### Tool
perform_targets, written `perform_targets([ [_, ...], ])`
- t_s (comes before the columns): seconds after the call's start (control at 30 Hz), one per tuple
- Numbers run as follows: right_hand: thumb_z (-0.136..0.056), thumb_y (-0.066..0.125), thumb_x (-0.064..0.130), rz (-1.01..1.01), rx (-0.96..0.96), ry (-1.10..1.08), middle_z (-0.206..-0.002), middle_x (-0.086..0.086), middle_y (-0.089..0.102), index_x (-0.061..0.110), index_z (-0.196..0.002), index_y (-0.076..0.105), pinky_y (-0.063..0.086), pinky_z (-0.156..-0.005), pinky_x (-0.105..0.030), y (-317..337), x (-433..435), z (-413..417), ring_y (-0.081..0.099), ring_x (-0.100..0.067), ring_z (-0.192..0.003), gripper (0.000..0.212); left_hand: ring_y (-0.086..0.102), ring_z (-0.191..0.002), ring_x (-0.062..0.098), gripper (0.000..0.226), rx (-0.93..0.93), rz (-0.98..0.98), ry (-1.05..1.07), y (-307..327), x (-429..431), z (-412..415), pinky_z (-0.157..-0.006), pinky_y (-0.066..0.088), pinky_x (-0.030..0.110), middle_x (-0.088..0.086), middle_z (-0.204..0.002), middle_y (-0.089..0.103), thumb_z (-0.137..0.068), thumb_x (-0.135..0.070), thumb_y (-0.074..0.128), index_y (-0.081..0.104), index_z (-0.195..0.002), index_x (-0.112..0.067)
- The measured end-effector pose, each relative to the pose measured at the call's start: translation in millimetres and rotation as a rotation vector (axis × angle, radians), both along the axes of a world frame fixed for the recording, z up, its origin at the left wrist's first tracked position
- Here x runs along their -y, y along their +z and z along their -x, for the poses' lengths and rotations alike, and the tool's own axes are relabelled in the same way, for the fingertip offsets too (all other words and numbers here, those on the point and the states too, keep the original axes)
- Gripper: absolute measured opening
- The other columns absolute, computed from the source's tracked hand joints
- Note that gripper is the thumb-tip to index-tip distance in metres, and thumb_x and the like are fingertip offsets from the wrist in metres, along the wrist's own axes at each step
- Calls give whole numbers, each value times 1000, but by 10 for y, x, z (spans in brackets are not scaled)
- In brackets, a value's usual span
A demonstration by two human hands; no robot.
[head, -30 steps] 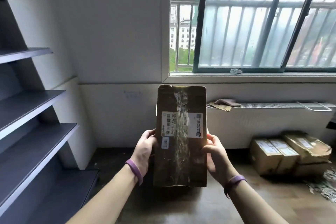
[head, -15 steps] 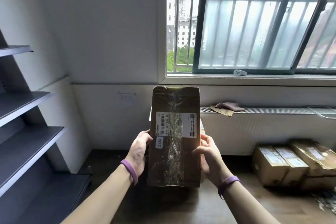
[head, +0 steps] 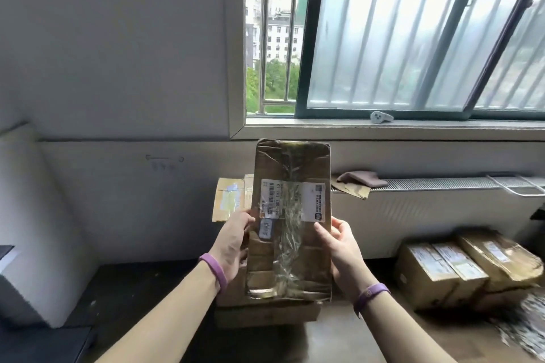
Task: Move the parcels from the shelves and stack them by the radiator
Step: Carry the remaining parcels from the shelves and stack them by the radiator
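Note:
I hold a flat brown cardboard parcel [head: 292, 224] upright in front of me, taped down its middle with a white shipping label across it. My left hand [head: 234, 240] grips its left edge and my right hand [head: 342, 244] holds its right edge with thumb on the front. Behind and below it stands a stack of parcels [head: 230, 200] against the wall, left of the white radiator [head: 427, 215]. The stack's lower boxes [head: 265, 315] show under the held parcel.
Several more cardboard boxes [head: 460, 268] lie on the floor under the radiator at right, with scattered paper at the far right. A brown cloth [head: 361, 178] lies on the radiator top. A dark shelf edge [head: 6, 250] shows at far left. The window sill runs above.
My view has swung right and closer to the wall; the shelves have slid almost out of sight and the stack behind the parcel has come into view. Both hands keep hold of the parcel.

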State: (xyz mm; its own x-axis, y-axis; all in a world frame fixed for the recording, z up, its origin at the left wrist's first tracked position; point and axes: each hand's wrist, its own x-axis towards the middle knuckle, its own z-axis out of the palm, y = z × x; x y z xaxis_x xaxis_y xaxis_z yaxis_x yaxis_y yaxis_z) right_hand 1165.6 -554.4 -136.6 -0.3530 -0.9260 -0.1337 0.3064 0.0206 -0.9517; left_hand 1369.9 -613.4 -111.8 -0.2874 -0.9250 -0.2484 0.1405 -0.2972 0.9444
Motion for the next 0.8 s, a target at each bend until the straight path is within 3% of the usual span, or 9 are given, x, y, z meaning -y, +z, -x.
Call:
perform_targets([
  [0.07,-68,79,39,-6,-28,-29,-114,-7,72,18,-121,50,57,-87,-46,-10,290,101,71,-22,-101,64,60,-90,19,33,10,-6,-18,-13,352,108,-91,44,42,7,-101,71,-93,-22,41,66,-115,-27],
  [0.2,-76,76,35,-51,-45,-93,-109,-6,73,18,-115,53,59,-67,-32,-121,697,309,74,-17,-92,49,59,-93,19,35,60,-50,-93,-110,831,324,-93,44,44,9,-103,69,-94,-21,43,63,-122,-28],
  [0.37,-90,69,26,-131,-69,-155,-92,2,77,13,-113,55,57,-59,-21,-366,1043,641,73,-6,-78,30,58,-114,25,31,143,-101,-199,-290,1249,641,-94,45,45,8,-119,66,-96,-23,45,60,-123,-27],
  [0.47,-92,67,25,-155,-83,-153,-84,6,77,14,-110,55,55,-56,-19,-525,1264,867,73,-4,-75,24,60,-108,23,28,180,-106,-214,-391,1469,858,-85,47,38,9,-115,67,-99,-23,45,60,-121,-27],
  [0.57,-92,67,24,-187,-87,-150,-89,5,74,15,-109,56,54,-54,-18,-676,1564,1116,72,-2,-72,23,60,-103,20,29,224,-123,-206,-506,1734,1102,-85,48,36,12,-119,66,-100,-23,43,57,-125,-26],
  [0.67,-91,68,25,-218,-88,-123,-95,1,73,14,-109,56,55,-55,-18,-832,1950,1427,72,-2,-73,24,61,-96,17,32,265,-110,-190,-655,2085,1397,-72,49,30,12,-122,65,-101,-20,43,56,-131,-20],
  [0.7,-91,68,25,-228,-95,-109,-95,1,73,14,-109,56,54,-55,-18,-884,2098,1538,72,-1,-72,25,61,-98,17,34,295,-95,-181,-713,2213,1499,-74,48,30,10,-124,65,-101,-20,44,55,-132,-18],
  [0.8,-91,68,21,-248,-127,-67,-92,5,70,10,-109,57,51,-53,-12,-1054,2532,1846,69,6,-69,24,52,-122,17,40,428,-46,-138,-877,2565,1760,-99,39,26,2,-138,55,-101,-16,45,49,-140,-9],
])
